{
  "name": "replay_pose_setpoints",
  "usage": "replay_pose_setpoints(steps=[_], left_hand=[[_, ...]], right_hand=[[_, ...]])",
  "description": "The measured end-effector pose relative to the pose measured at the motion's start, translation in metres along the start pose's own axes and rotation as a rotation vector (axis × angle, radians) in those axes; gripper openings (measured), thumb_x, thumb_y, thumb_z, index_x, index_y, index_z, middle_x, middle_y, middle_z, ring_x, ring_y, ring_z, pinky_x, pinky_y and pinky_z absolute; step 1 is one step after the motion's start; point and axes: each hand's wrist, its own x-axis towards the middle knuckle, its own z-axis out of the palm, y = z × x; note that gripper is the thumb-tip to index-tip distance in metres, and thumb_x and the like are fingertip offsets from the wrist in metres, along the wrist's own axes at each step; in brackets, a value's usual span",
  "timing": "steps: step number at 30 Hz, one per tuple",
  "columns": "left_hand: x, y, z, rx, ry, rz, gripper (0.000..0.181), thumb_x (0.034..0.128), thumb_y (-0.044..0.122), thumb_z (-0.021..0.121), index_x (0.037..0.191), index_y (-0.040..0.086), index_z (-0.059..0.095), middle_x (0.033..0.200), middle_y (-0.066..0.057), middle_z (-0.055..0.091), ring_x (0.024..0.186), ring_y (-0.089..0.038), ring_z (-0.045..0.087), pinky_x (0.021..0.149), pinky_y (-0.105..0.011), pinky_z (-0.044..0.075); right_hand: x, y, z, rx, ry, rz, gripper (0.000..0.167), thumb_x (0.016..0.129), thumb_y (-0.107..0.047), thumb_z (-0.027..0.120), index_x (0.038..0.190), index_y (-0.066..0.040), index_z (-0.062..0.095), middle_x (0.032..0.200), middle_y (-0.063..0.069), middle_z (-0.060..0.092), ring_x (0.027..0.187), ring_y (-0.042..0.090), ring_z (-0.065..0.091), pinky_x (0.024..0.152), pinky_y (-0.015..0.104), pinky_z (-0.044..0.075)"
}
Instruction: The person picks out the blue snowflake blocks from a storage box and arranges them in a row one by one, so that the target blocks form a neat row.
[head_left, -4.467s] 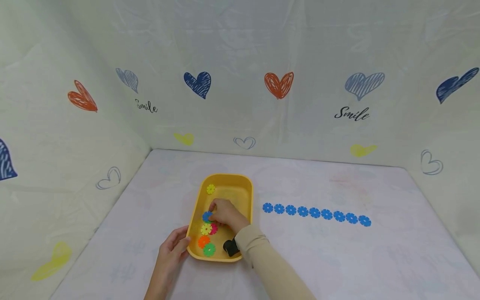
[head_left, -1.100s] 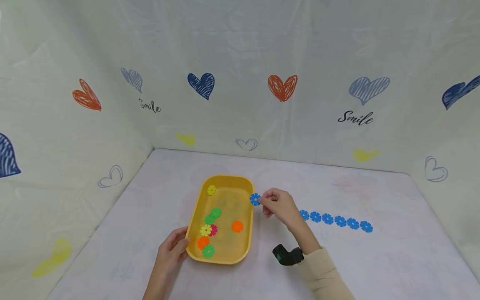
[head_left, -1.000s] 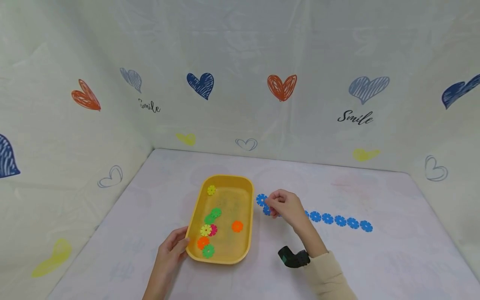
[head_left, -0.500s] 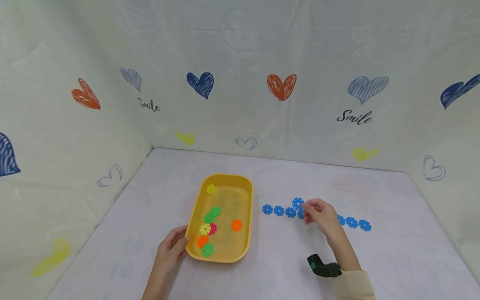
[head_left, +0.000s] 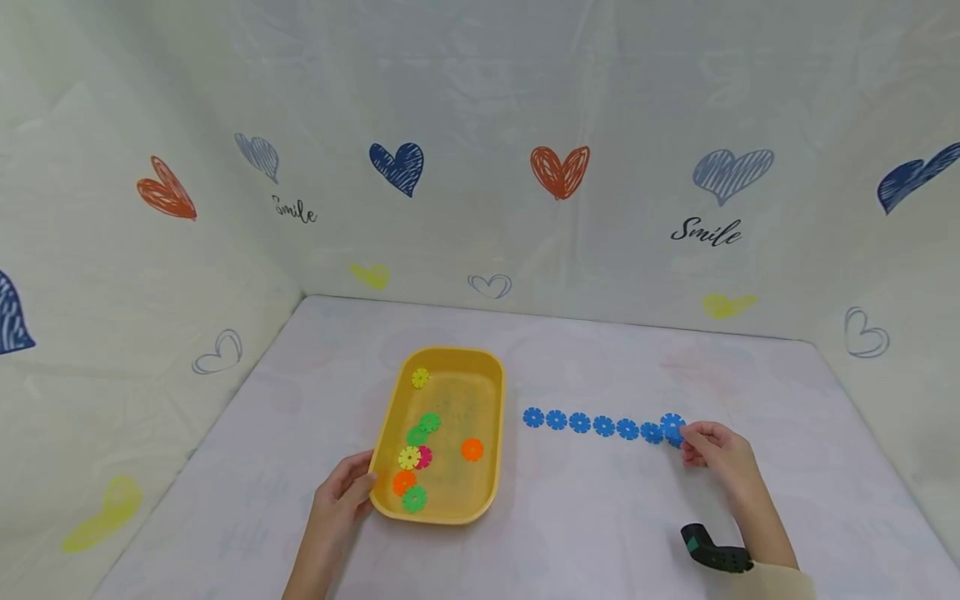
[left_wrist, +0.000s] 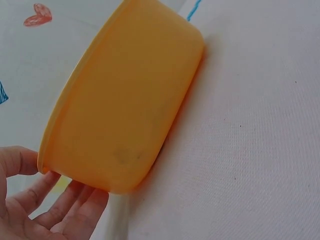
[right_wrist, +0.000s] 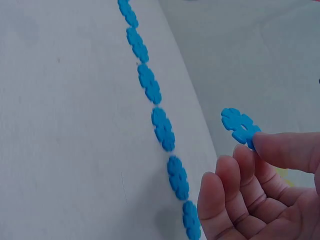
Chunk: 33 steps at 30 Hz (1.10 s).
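Between thumb and forefinger, my right hand (head_left: 723, 458) pinches a blue flower-shaped plastic disc (right_wrist: 240, 126). In the head view that disc hangs above the right part of a row of like blue discs (head_left: 603, 426), partly covering one. The row's far right end is hidden by the hand. My left hand (head_left: 342, 490) grips the near left corner of a yellow tray (head_left: 501, 433). In the left wrist view, its thumb is on the tray's rim and the fingers lie against the wall beneath. Inside the tray lie green discs (head_left: 415, 499), orange discs (head_left: 472, 450), yellow discs (head_left: 421, 378) and a pink one.
A white cloth-covered table (head_left: 600, 525) bears the tray and the row. Behind it rises a pale curtain (head_left: 480, 100) printed with hearts. A black wrist camera (head_left: 716, 552) sits on my right wrist, close above the table.
My right hand has taken a blue disc out of the tray and carried it rightward along the row. My left hand stays at the tray's corner.
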Motion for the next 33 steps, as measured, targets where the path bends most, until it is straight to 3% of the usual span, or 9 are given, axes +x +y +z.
replay_pose_setpoints(steps=[6, 17, 33], left_hand=[[0.001, 0.001, 0.001, -0.021, -0.006, 0.008, 0.041, 0.0930, 0.014, 0.050, 0.132, 0.004, 0.047, 0.126, -0.014, 0.054, 0.094, -0.010, 0.057, 0.074, -0.017, 0.050], [0.002, 0.001, 0.000, -0.024, -0.007, 0.012, 0.041, 0.0924, 0.014, 0.051, 0.132, 0.003, 0.048, 0.125, -0.014, 0.055, 0.092, -0.008, 0.057, 0.073, -0.017, 0.050], [0.001, 0.000, -0.001, -0.030, -0.004, -0.002, 0.041, 0.0925, 0.014, 0.051, 0.132, 0.004, 0.047, 0.124, -0.012, 0.056, 0.092, -0.009, 0.058, 0.074, -0.016, 0.050]], right_hand=[[0.002, 0.016, -0.023, -0.044, 0.026, 0.054, 0.051, 0.095, -0.037, 0.045, 0.119, 0.008, 0.046, 0.074, -0.009, 0.059, 0.065, 0.005, 0.057, 0.063, 0.017, 0.050], [0.015, 0.047, -0.055, -0.013, 0.081, 0.141, 0.050, 0.097, -0.031, 0.042, 0.122, 0.012, 0.042, 0.073, -0.009, 0.058, 0.064, 0.003, 0.057, 0.058, 0.017, 0.051], [0.028, 0.068, -0.085, 0.130, 0.078, 0.206, 0.040, 0.096, -0.022, 0.044, 0.114, 0.014, 0.045, 0.064, -0.007, 0.060, 0.059, 0.010, 0.064, 0.058, 0.024, 0.054]])
